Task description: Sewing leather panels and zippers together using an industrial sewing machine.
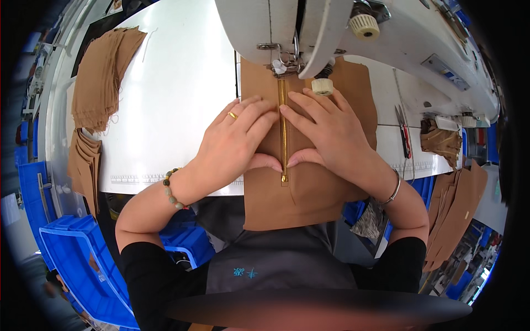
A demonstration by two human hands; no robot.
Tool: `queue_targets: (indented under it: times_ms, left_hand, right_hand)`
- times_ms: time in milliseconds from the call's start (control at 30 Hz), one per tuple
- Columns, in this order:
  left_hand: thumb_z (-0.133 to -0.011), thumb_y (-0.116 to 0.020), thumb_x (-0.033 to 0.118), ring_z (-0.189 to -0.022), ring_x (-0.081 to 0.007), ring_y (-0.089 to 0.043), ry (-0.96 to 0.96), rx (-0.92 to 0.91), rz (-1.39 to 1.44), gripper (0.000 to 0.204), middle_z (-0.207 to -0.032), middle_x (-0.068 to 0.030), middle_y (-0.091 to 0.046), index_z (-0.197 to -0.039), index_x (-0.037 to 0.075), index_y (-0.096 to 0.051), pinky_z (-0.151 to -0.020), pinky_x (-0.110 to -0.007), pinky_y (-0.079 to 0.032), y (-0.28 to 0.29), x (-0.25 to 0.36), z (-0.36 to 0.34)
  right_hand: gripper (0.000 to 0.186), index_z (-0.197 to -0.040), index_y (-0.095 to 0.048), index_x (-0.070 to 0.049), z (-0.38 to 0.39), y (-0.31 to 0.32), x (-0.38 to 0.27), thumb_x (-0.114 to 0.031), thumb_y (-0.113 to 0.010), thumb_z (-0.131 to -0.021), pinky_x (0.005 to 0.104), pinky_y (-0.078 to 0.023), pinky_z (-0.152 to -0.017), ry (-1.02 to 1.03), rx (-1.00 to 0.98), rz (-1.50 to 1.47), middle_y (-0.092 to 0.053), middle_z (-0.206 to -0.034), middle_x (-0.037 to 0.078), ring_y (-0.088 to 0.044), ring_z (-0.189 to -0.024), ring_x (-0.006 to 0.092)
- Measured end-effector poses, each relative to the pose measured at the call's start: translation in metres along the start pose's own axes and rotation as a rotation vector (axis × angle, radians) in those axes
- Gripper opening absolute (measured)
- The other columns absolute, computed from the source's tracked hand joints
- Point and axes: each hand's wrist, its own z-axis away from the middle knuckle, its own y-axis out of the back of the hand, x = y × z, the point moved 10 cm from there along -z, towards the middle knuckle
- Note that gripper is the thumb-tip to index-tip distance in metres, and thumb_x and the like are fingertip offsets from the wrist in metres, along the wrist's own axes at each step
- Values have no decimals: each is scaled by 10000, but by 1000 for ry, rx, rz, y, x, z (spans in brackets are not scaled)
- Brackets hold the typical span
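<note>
A brown fabric panel (309,204) lies on the white sewing table, its near edge hanging over the table's front. Down its middle runs a gold-toothed zipper (284,138), with the slider at the near end. The far end of the zipper sits beneath the needle area of a white sewing machine (287,33). My left hand (237,132) rests flat on the panel left of the zipper, fingers stretched out and thumb beside the teeth. On the other side my right hand (331,127) lies with spread fingers, its thumb tip close to the zipper. Neither hand grips anything.
Stacked brown fabric pieces (102,83) lie at the table's far left. Right of the panel are scissors (404,132) and a bundle of brown scraps (441,138). More brown panels (455,209) hang at the right. Blue bins (83,265) stand at the lower left.
</note>
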Motion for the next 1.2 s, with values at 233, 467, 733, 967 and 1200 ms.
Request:
queue_targets:
  times_ms: [233, 467, 733, 967, 1200]
  left_hand:
    - [-643, -835, 532, -1402, -380, -499, 45, 50, 7, 1019, -1504, -170, -535, -1448, -14, -533, -1156, -458, -425, 0, -1, -6]
    - [-658, -812, 581, -1411, -344, -510, 88, 24, -50, 983, -1520, -121, -539, -1435, 33, -562, -1159, -491, -407, -1, -2, -6]
    - [-652, -806, 606, -1414, -308, -516, 98, 32, -71, 979, -1517, -91, -553, -1435, 65, -576, -1164, -528, -384, -1, -5, -7]
    - [-639, -814, 603, -1375, -292, -546, 105, 79, -118, 936, -1448, -69, -600, -1394, 85, -617, -1154, -552, -394, 2, -20, -20]
    - [-681, -808, 555, -1347, -272, -571, 107, 123, -94, 851, -1417, -60, -625, -1366, 79, -641, -1146, -541, -411, 2, -24, -18]
  right_hand:
    - [871, -1371, -641, -101, 0, 4, 3, -573, -817, -661, 589, -366, -1159, 13, -6, -19, -587, -1386, 77, -524, -1342, 270]
    - [867, -1382, -638, -122, 1, 4, 5, -568, -817, -660, 597, -354, -1164, 14, -28, -6, -598, -1387, 69, -548, -1333, 284]
    - [886, -1401, -625, -138, 1, 3, 6, -572, -815, -652, 596, -355, -1165, 6, -18, 0, -608, -1382, 68, -548, -1340, 291]
    - [821, -1364, -654, -137, -10, 2, 18, -548, -810, -671, 582, -378, -1153, -1, 20, 31, -631, -1373, 53, -544, -1353, 285]
    - [701, -1296, -694, -130, -14, -1, 25, -508, -804, -715, 562, -393, -1144, 6, 42, 21, -632, -1369, 74, -544, -1348, 289]
